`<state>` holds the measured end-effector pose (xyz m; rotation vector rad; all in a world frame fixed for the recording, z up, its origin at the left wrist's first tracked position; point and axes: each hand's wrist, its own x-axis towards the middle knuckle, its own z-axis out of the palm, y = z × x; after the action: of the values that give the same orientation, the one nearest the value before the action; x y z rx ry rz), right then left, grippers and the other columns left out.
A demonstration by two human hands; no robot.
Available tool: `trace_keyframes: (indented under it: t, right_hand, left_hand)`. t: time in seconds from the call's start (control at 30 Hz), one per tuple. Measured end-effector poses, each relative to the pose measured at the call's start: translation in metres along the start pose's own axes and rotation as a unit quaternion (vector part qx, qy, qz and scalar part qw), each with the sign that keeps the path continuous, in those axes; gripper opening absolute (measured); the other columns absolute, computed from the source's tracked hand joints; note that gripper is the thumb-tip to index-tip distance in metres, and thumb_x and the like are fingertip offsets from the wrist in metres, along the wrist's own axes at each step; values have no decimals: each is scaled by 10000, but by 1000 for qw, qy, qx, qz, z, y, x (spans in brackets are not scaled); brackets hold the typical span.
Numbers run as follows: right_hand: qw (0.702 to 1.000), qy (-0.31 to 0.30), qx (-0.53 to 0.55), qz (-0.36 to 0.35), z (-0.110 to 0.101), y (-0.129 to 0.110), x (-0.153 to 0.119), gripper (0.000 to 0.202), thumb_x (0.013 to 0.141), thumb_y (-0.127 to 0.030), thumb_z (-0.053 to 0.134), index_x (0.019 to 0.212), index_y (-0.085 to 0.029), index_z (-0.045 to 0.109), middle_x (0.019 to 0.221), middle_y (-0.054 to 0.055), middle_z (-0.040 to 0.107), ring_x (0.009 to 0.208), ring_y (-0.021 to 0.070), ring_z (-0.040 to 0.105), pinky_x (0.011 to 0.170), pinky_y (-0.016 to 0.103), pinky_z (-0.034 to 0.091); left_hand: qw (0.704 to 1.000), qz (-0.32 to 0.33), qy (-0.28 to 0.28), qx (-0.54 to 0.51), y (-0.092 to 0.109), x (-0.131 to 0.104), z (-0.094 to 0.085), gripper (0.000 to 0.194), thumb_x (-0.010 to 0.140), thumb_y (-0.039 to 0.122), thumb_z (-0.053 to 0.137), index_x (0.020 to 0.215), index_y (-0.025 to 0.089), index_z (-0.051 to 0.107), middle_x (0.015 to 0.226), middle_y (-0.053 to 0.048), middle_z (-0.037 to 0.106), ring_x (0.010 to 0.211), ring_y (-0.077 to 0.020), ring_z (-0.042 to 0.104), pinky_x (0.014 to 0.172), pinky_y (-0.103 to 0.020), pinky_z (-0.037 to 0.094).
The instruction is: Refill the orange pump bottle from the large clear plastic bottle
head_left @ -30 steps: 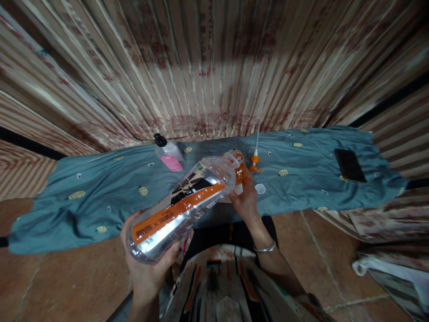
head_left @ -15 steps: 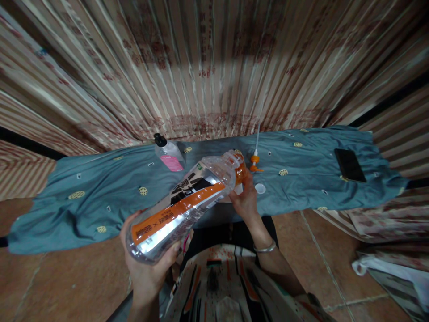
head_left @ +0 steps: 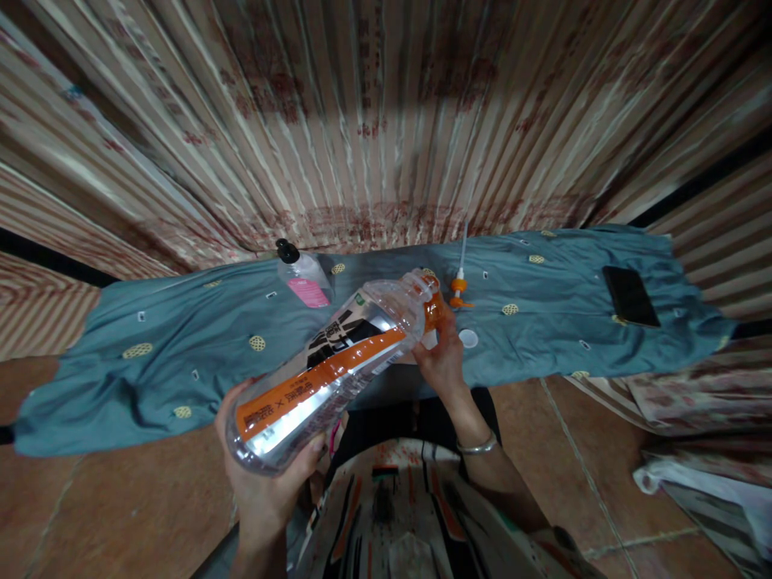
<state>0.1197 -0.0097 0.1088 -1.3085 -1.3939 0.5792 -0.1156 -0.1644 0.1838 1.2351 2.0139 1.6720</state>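
Note:
My left hand (head_left: 259,474) is wrapped round the base of a large clear bottle (head_left: 338,362) with an orange, silver and black label. The bottle is tilted, its neck pointing up and right in the picture, towards my right hand. With its fingers closed, my right hand (head_left: 443,354) holds an orange see-through bottle (head_left: 432,307) against the large bottle's mouth. My fingers and the large bottle's neck hide much of it. Just beyond this hand lie an orange and white pump head (head_left: 459,288) with a long dip tube and a round white cap (head_left: 468,338).
A bottle with a black pump and pink label (head_left: 306,281) stands at the back, left of centre. A black phone (head_left: 630,296) lies on the right. The table is covered by a teal patterned cloth (head_left: 199,338). A striped curtain (head_left: 362,145) hangs close behind.

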Motion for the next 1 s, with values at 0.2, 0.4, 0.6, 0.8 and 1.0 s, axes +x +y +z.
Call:
trace_keyframes:
  t: [0.2, 0.4, 0.6, 0.8, 1.0]
  right_hand:
    - [1000, -2, -5, -6, -1, 2, 0, 757, 897, -627, 825, 1479, -209, 582, 1300, 174, 803, 1189, 359, 804, 1020, 560, 677]
    - [1000, -9, -7, 0, -1, 3, 0, 789, 900, -655, 812, 1501, -212, 557, 1320, 178, 796, 1198, 358, 802, 1037, 556, 666]
    - [1000, -3, 9, 9, -1, 0, 0, 768, 891, -637, 819, 1481, -206, 581, 1315, 184, 791, 1226, 377, 786, 1062, 591, 649]
    - [1000, -10, 12, 10, -1, 0, 0, 800, 879, -619, 846, 1503, -198, 574, 1332, 187, 790, 1249, 377, 783, 1076, 581, 651]
    - [1000, -9, 11, 0, -2, 0, 1, 778, 879, -607, 848, 1495, -213, 582, 1326, 179, 794, 1248, 384, 787, 1068, 605, 655]
  left_hand:
    - [1000, -26, 0, 5, -2, 0, -2, 1108, 515, 623, 1022, 1446, 204, 591, 1292, -134, 745, 1099, -306, 766, 973, -444, 639]
    - [1000, -15, 0, -3, 2, 1, 0, 1087, 519, 589, 1032, 1433, 198, 593, 1236, -115, 764, 1045, -285, 778, 913, -402, 643]
    - [1000, -12, 0, 2, 6, 2, 1, 1049, 532, 617, 1019, 1403, 210, 600, 1178, -97, 770, 987, -283, 787, 865, -409, 660]
    - [1000, -8, -2, -8, 5, 1, 0, 1048, 531, 578, 1033, 1413, 216, 599, 1248, -112, 770, 1048, -283, 787, 908, -403, 655]
    - [1000, -1, -6, -11, 3, 0, 0, 1040, 551, 541, 1041, 1430, 211, 594, 1228, -100, 775, 1047, -266, 786, 920, -372, 642]
